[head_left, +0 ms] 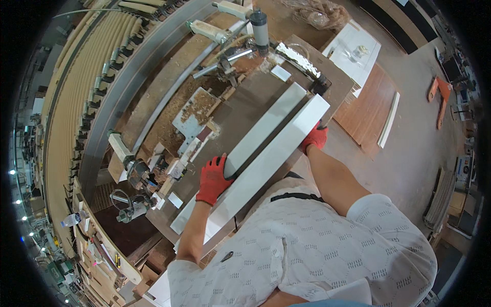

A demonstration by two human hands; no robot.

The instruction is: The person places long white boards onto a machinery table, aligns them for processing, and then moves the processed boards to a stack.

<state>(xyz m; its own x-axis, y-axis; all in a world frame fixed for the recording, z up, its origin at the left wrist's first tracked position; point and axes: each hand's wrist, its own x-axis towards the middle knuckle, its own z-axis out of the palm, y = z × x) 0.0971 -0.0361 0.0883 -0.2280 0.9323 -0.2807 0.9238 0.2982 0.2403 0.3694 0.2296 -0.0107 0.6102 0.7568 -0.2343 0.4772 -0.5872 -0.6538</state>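
Note:
Two long white boards lie side by side on a brown work surface [228, 114], with a dark gap between them. Over the far white board [271, 123] is my left hand [214, 179] in a red glove with dark fingertips, its fingers bent over the far edge. My right hand [315, 137], also red-gloved, grips the near white board [286, 138] close to its right end; that hand's fingers are partly hidden by the board. Small white pieces [175, 200] lie beside the far board.
Beyond the boards, a machine with a grey cylinder [260, 31], clamps and a metal plate [193, 115] is strewn with sawdust. A roller conveyor [84, 66] curves along the left. To the right are a wood-brown panel [368, 110], a white panel [353, 48] and an orange pallet jack [440, 97].

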